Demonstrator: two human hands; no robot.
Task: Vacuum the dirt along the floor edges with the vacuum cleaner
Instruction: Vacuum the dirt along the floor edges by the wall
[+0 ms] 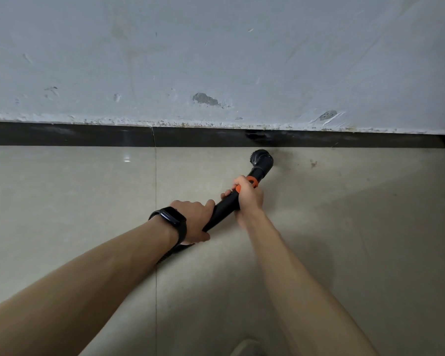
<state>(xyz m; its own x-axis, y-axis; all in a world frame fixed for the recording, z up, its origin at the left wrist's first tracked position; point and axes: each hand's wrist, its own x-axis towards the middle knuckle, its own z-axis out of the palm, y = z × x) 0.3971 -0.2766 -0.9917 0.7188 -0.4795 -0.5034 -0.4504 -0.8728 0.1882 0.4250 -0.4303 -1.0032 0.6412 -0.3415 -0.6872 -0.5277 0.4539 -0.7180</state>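
The black plastic vacuum wand slants from near left to far right. The left hand grips its rear and the right hand grips nearer the round black brush head, which is just beside the black skirting strip.

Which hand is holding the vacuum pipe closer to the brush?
The right hand, gripping the pipe by the orange ring just behind the brush. The left hand, wearing the black watch, holds farther back.
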